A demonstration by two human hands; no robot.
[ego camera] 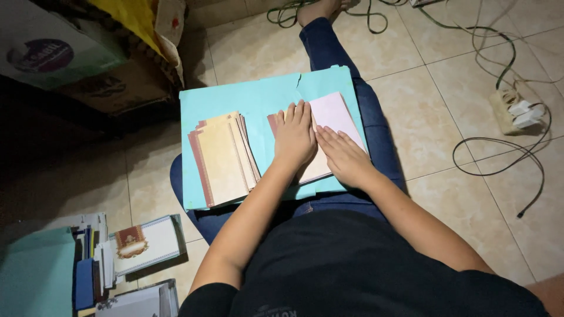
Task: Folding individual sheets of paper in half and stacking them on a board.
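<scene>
A pale pink sheet (335, 114) on the turquoise board (235, 100) is pressed flat by left hand (295, 138) and right hand (343, 155), fingers together, beside a tan card stack (220, 158).

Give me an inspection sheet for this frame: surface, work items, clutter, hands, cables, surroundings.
Surface: turquoise board across the lap, notched at its far edge.
Work items: pale pink sheet under both hands; fanned stack of tan cards to its left.
Clutter: books and papers on the floor, lower left.
Hands: left hand and right hand pressed flat on the sheet.
Cables: green cords and power strip at right.
Surroundings: beige tiled floor; cardboard boxes upper left.
</scene>
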